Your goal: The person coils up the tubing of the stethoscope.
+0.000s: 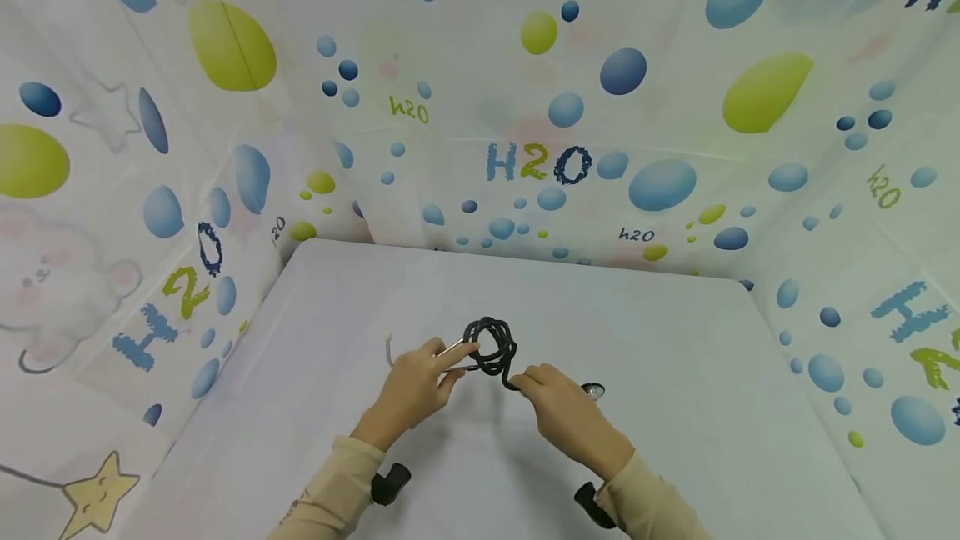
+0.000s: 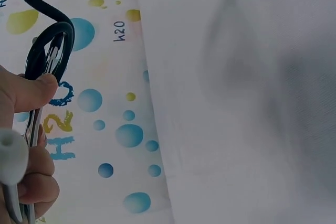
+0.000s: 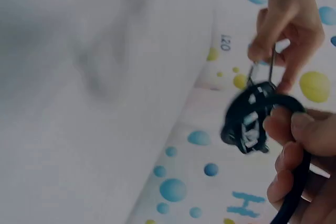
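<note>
A stethoscope is held up above the white table, its black tubing [image 1: 504, 357] wound in a small coil. My left hand [image 1: 412, 386] grips its metal ear tubes [image 2: 35, 124], and the thumb lies along them just below the coil. A pale eartip [image 2: 11, 156] sticks out at the lower left of the left wrist view. My right hand [image 1: 566, 415] pinches the tubing where it leaves the coil. Beyond that hand shows the round metal chest piece [image 1: 593, 391], partly hidden. In the right wrist view, the tubing [image 3: 299, 182] runs down through the right hand's curled fingers.
A white table [image 1: 675, 340] with rounded far corners spreads beneath both hands. Printed curtains [image 1: 480, 90] with blue and green dots stand behind it and at both sides. Black wrist devices [image 1: 391, 484] sit at both sleeves.
</note>
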Motion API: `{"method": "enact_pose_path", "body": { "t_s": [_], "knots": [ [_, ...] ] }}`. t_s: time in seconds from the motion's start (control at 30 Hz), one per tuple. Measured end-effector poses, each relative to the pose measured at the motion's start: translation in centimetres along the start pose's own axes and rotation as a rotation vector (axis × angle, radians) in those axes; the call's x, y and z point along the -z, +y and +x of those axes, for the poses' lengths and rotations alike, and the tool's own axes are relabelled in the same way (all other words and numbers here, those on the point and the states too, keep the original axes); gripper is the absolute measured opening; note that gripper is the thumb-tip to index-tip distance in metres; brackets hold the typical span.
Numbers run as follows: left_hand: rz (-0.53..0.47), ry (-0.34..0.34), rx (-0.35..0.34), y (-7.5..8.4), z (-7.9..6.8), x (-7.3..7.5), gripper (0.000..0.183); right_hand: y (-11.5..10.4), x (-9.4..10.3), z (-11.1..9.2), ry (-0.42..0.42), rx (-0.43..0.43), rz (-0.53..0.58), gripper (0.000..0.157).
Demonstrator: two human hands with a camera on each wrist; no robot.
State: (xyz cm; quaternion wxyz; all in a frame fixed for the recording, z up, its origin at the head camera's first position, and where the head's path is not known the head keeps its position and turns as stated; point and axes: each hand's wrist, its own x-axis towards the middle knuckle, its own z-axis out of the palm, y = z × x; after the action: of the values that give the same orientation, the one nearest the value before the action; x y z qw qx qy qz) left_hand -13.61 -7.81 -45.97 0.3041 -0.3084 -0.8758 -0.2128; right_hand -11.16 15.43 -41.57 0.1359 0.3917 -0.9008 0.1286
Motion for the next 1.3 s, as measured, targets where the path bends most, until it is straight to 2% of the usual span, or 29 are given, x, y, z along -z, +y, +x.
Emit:
{"method": "enact_pose_path", "body": {
  "t_s": [0.23,0.37,0.5,0.67,0.9,1.07,1.2,1.3],
  "knots": [
    [-0.022,-0.134,-0.082,1.6,0.0,-0.4,0.04,1.3,1.4,1.2,-0.055,0.123,0.022,0.021],
    [-0.042,-0.184,-0.118,2.3,-0.2,-0.5,0.04,2.5,1.2,1.7,-0.021,0.152,0.087,0.014],
    [-0.055,-0.189,-0.147,2.7,-0.3,-0.5,0.039,3.7,0.8,2.0,0.038,0.15,0.17,0.01],
    [-0.067,-0.191,-0.187,3.2,-0.3,-0.3,0.039,5.0,0.7,2.3,0.042,0.104,0.349,0.015],
    [-0.074,-0.18,-0.214,3.5,-0.3,-0.2,0.04,6.4,0.3,2.6,-0.069,0.002,0.576,0.018],
    [-0.095,-0.178,-0.23,3.6,-0.3,-0.2,0.042,7.3,0.0,2.4,-0.14,0.025,0.743,0.016],
    [-0.108,-0.173,-0.229,3.6,-0.3,-0.1,0.042,7.8,-0.3,2.3,-0.16,0.023,0.839,0.016],
    [-0.131,-0.149,-0.229,3.6,-0.3,-0.1,0.042,8.0,-0.7,2.2,-0.156,-0.024,0.908,0.016]
  ]
}}
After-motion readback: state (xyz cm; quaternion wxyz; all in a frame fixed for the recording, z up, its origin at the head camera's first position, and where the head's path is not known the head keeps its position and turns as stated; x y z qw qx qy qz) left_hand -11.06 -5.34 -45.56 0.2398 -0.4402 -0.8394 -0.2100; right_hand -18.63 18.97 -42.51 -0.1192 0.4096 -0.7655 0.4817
